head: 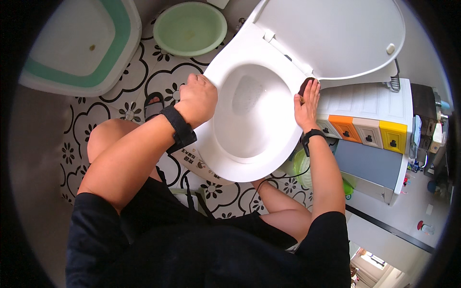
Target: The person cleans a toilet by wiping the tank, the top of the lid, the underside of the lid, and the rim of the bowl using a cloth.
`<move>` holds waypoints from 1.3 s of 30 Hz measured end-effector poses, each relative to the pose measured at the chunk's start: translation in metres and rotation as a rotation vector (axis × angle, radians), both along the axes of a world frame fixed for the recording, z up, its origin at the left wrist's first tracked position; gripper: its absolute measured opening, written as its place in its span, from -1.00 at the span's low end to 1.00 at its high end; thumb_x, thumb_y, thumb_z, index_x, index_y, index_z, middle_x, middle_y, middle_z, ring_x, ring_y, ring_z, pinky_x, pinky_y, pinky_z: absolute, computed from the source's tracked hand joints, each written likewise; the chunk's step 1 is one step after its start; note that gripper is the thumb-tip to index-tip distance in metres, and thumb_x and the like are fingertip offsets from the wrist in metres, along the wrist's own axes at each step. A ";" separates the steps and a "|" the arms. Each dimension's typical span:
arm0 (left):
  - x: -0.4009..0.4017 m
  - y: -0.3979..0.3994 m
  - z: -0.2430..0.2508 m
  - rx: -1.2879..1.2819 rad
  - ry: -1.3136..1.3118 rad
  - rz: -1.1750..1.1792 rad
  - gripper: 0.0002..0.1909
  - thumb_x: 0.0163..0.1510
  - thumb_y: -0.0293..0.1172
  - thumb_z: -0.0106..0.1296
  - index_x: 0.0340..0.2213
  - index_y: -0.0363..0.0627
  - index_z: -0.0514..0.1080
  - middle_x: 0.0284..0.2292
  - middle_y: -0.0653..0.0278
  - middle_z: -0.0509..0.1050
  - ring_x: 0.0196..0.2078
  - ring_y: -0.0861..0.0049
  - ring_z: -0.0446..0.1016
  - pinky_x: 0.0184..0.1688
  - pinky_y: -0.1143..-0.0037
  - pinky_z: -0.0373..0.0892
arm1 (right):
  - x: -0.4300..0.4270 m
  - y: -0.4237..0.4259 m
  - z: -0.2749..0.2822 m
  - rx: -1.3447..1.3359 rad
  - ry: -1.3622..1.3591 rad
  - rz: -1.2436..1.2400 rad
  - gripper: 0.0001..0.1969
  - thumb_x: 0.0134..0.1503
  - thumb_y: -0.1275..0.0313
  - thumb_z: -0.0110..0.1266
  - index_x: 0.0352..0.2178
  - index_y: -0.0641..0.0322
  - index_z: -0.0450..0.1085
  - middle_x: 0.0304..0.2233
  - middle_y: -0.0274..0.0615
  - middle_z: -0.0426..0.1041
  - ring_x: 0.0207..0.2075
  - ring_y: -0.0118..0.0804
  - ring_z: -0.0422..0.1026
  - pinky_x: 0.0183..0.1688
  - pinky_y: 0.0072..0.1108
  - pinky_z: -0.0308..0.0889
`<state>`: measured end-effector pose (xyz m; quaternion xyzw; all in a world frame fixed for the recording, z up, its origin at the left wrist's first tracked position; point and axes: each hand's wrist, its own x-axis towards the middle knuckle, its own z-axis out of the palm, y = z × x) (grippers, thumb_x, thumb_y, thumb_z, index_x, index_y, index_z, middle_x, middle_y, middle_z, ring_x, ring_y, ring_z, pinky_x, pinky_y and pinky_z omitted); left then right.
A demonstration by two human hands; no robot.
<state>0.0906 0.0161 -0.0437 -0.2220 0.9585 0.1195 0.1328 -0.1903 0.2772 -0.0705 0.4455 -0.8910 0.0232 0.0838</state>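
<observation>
A white toilet bowl [248,166] stands before me with its lid [345,39] raised and water at the bottom. My right hand [309,102] presses a dark brown cloth or pad [307,85] against the right side of the rim, near the hinge, with its fingers extended over it. At the rim's left side is my left hand [198,97], its fingers curled. Whether it holds anything is hidden by the back of the hand. Both wrists wear black bands.
A light green basin [190,30] and a white-and-green tub [135,36] are on the patterned tile floor at upper left. A white cabinet with coloured drawer fronts [392,137] stands at right. Below it is a green plastic container [302,167], crossed by a thin black cable.
</observation>
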 end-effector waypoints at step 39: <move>-0.008 -0.007 -0.002 0.017 -0.124 -0.130 -0.58 0.00 -0.47 -0.01 -0.09 -0.45 0.40 -0.01 -0.05 0.33 0.03 0.15 0.28 -0.01 0.31 0.40 | 0.191 0.078 0.017 0.039 -0.303 0.052 -0.31 0.29 0.00 -0.47 0.30 0.22 -0.18 0.35 0.05 -0.23 0.37 0.03 -0.28 0.35 -0.19 -0.37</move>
